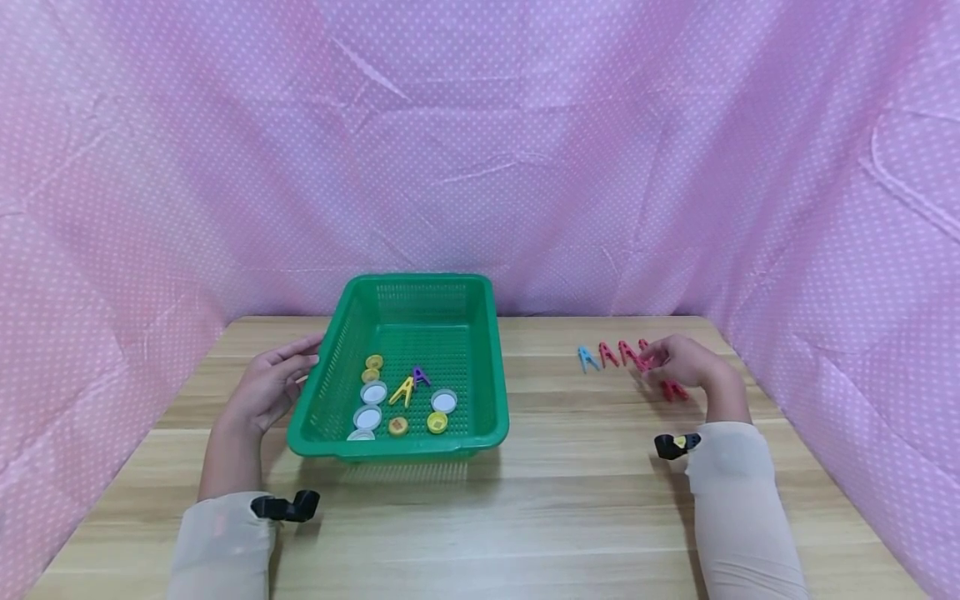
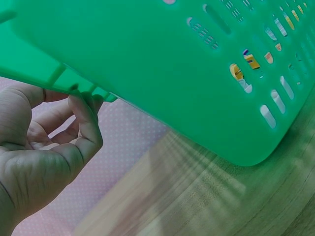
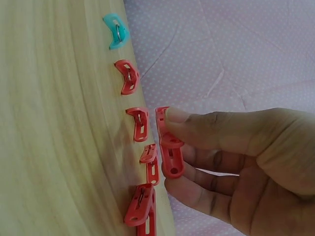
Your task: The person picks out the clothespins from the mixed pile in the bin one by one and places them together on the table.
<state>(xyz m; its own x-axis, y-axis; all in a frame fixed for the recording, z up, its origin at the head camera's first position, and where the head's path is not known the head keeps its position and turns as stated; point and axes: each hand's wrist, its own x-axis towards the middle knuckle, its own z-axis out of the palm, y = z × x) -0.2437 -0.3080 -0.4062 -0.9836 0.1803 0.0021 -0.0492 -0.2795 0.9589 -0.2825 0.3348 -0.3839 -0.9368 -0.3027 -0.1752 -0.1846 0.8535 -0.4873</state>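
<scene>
My left hand pinches the rim of a green plastic basket at its left side; in the left wrist view thumb and fingers meet at the rim. Inside the basket lie a yellow clothespin, a purple clothespin and several round white and yellow caps. Over at the right, my right hand holds a red clothespin between thumb and fingers, close over the table. A blue clothespin and several red clothespins lie in a row beside it.
The wooden table extends in front of the basket and between the two hands. A pink dotted cloth hangs behind the table and along both sides. Black wrist cameras sit on both sleeves.
</scene>
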